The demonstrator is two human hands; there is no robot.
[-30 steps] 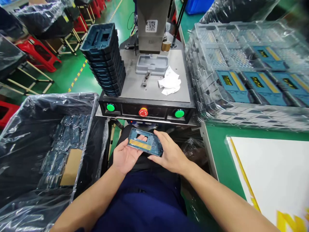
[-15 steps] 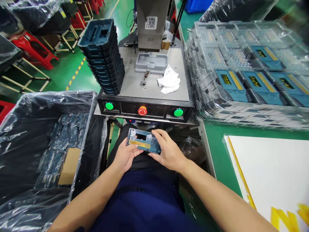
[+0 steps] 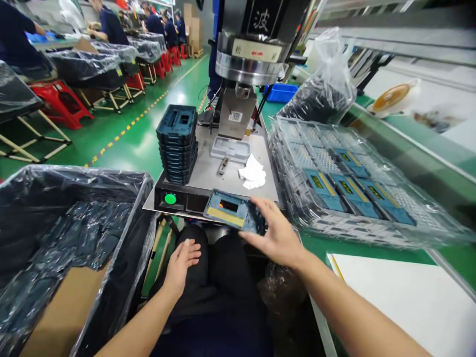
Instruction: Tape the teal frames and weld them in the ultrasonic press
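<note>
Fingers of right hand [image 3: 277,237] grip blue frame [image 3: 233,211].

The part [image 3: 234,213] in the right hand [image 3: 277,238] is dark blue with a yellow stripe. The stack of parts [image 3: 177,144] is dark blue too. The round button [image 3: 170,199] is bright green. The cloth [image 3: 253,172] is white. The floor [image 3: 122,144] is green with a yellow dashed line. The stools [image 3: 61,99] are red.
</note>
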